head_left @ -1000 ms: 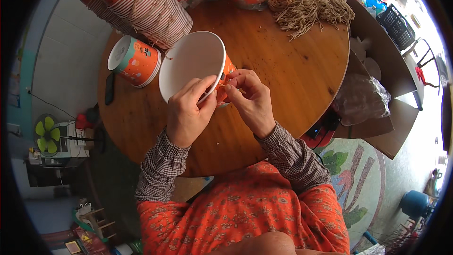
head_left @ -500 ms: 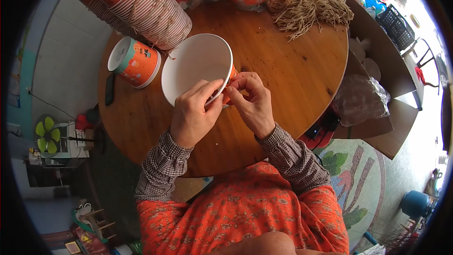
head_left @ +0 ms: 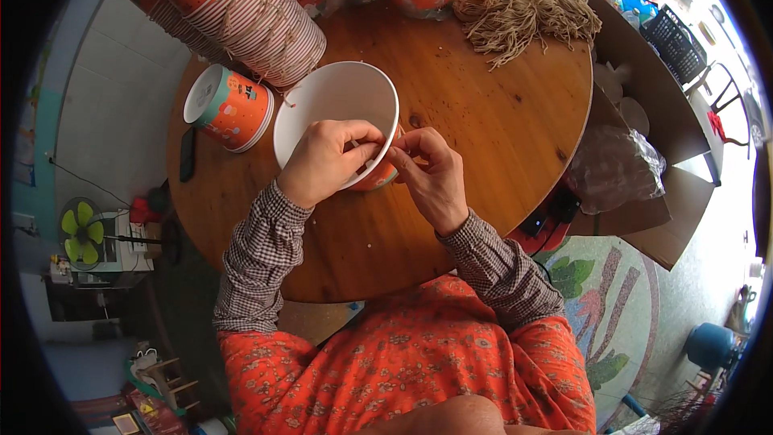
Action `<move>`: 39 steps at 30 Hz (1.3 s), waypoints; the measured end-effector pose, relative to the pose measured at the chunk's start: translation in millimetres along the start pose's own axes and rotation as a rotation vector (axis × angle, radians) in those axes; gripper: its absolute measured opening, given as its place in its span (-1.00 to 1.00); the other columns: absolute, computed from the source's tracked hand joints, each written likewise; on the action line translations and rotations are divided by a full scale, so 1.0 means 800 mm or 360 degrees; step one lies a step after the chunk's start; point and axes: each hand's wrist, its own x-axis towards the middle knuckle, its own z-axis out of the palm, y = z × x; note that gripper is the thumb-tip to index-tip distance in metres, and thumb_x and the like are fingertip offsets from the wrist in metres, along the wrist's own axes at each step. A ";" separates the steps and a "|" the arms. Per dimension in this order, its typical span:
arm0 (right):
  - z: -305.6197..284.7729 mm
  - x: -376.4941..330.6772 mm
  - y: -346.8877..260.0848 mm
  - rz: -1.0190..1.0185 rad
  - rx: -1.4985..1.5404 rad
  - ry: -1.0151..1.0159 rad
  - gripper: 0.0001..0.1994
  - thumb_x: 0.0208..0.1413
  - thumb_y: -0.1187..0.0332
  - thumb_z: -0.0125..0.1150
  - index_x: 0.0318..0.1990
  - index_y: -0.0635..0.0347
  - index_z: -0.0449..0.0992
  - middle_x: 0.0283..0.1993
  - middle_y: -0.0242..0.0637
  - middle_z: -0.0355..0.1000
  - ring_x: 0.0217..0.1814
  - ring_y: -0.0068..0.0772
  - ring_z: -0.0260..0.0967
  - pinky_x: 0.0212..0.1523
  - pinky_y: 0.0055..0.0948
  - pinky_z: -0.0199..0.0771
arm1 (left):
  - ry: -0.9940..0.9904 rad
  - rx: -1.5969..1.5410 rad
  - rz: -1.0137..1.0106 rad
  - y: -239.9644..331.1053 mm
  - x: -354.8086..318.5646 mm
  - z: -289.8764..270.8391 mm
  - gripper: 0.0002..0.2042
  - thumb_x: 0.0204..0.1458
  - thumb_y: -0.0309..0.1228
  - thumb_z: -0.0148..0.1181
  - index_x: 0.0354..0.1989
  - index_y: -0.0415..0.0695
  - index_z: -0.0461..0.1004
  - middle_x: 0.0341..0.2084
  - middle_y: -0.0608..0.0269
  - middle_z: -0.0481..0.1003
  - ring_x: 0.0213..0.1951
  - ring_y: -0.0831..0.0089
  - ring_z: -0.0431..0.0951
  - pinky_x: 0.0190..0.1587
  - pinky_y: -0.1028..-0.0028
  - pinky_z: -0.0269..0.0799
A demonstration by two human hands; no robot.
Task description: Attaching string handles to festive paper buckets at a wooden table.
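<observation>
A large paper bucket (head_left: 322, 97), white inside and orange outside, stands on the table in front of me with its mouth tilted toward me. A short bit of twine (head_left: 291, 103) shows at its left rim. My left hand (head_left: 326, 159) reaches over the near rim, its fingertips pinched together against the inside of the right wall. Just outside that same wall, my right hand (head_left: 431, 173) has thumb and forefinger closed at the rim. Whatever small thing either hand pinches is hidden by the fingers.
Tall stacks of orange paper buckets (head_left: 266, 28) with twine handles fill the table's far left. One short upside-down bucket stack (head_left: 233, 109) stands beside a dark phone (head_left: 188, 155). A twine bundle (head_left: 523, 20) lies far right. An open cardboard box (head_left: 644, 225) adjoins the table's right edge.
My left hand has shifted from holding the near right rim to inside the bucket, fingertips now pinching by the right wall. The right hand stays nearly in place; the bucket has moved slightly.
</observation>
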 end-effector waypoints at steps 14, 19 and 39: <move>-0.014 0.003 0.004 0.0214 0.0196 -0.0260 -0.83 0.08 0.44 0.28 -0.23 0.31 0.45 -0.45 -0.43 0.42 -0.46 -0.69 0.31 -0.43 -0.60 0.38 | -0.0073 -0.0066 -0.0164 -0.010 0.011 -0.009 -0.93 0.03 -0.55 0.07 -0.38 -0.31 0.45 -0.50 0.24 0.53 -0.40 0.59 0.57 -0.36 0.56 0.49; -0.024 0.003 -0.009 0.0026 0.0067 -0.0106 -0.83 0.08 0.46 0.25 -0.19 0.27 0.46 -0.50 -0.41 0.40 -0.50 -0.68 0.29 -0.45 -0.61 0.36 | 0.0056 -0.0575 -0.0150 -0.007 0.009 -0.018 -0.95 0.06 -0.57 0.01 -0.37 -0.29 0.39 -0.48 0.29 0.47 -0.39 0.59 0.52 -0.30 0.55 0.52; -0.029 0.018 -0.048 -0.0065 -0.0132 -0.0335 -0.87 0.14 0.53 0.16 -0.17 0.32 0.52 -0.43 -0.37 0.49 -0.44 -0.68 0.40 -0.42 -0.64 0.43 | 0.0288 0.0022 0.0261 0.021 -0.013 0.022 -0.66 -0.03 -0.63 0.23 -0.03 -0.20 0.44 -0.22 0.21 0.50 -0.26 0.44 0.55 -0.23 0.49 0.51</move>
